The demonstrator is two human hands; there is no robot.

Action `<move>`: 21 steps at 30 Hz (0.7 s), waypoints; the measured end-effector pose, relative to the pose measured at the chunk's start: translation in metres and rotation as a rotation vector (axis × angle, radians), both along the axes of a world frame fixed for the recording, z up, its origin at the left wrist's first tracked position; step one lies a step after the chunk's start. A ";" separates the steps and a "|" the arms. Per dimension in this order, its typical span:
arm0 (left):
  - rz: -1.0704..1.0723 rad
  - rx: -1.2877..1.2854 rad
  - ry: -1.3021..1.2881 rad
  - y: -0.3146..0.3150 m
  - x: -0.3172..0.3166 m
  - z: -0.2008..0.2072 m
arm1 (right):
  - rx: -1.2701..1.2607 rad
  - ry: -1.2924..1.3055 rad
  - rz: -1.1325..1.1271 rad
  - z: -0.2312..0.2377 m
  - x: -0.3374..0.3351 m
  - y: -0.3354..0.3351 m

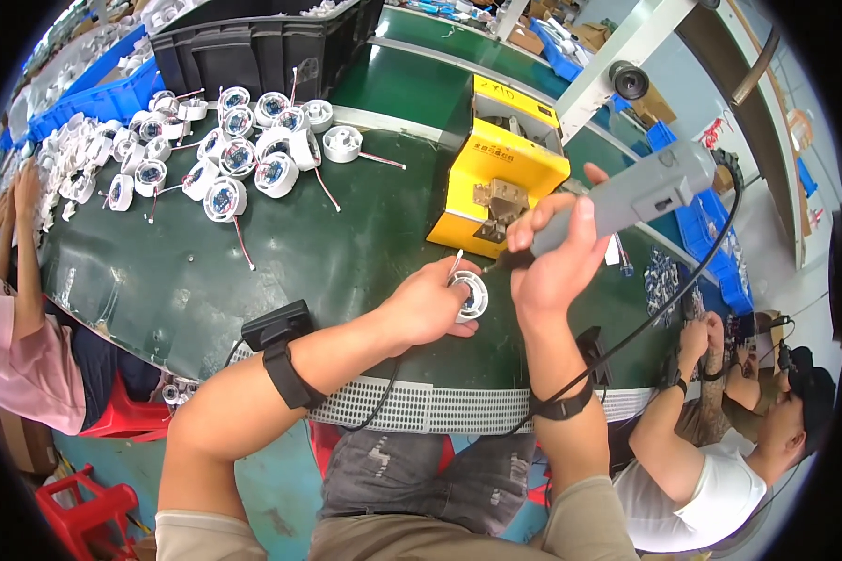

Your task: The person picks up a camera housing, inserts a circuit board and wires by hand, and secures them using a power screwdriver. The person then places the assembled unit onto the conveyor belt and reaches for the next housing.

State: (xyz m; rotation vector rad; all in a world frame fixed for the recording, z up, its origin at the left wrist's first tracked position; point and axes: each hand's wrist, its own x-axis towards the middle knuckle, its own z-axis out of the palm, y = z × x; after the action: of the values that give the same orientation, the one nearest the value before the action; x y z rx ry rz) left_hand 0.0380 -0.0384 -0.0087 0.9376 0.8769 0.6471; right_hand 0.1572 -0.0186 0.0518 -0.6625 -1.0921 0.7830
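My left hand point(432, 304) is closed on a round white plastic housing point(473, 296), whose ring-shaped face is turned up toward the right. A white wire end point(457, 262) stands up beside my fingers. My right hand point(563, 248) wraps round a grey electric screwdriver point(627, 192), tilted so that its dark nose points down and left. The bit's tip point(489, 269) is close to the housing's upper right rim; whether they touch I cannot tell. Just beyond both hands stands a yellow screw feeder point(505, 159) with a metal bracket on its front.
Many white housings with circuit boards and wires point(239, 157) lie at the back left, near a black crate point(262, 51) and a blue bin point(94, 89). The screwdriver's black cable point(660, 313) runs over my right forearm. Co-workers sit at the left point(28, 327) and right point(697, 458).
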 end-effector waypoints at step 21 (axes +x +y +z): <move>0.008 0.041 0.000 0.001 -0.003 0.001 | 0.038 -0.083 0.205 -0.035 0.002 -0.020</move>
State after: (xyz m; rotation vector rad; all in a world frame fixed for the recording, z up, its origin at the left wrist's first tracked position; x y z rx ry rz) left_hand 0.0353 -0.0370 -0.0073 0.9714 0.8706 0.6734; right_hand 0.1597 -0.0387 0.0172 -0.5610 -1.2619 0.9144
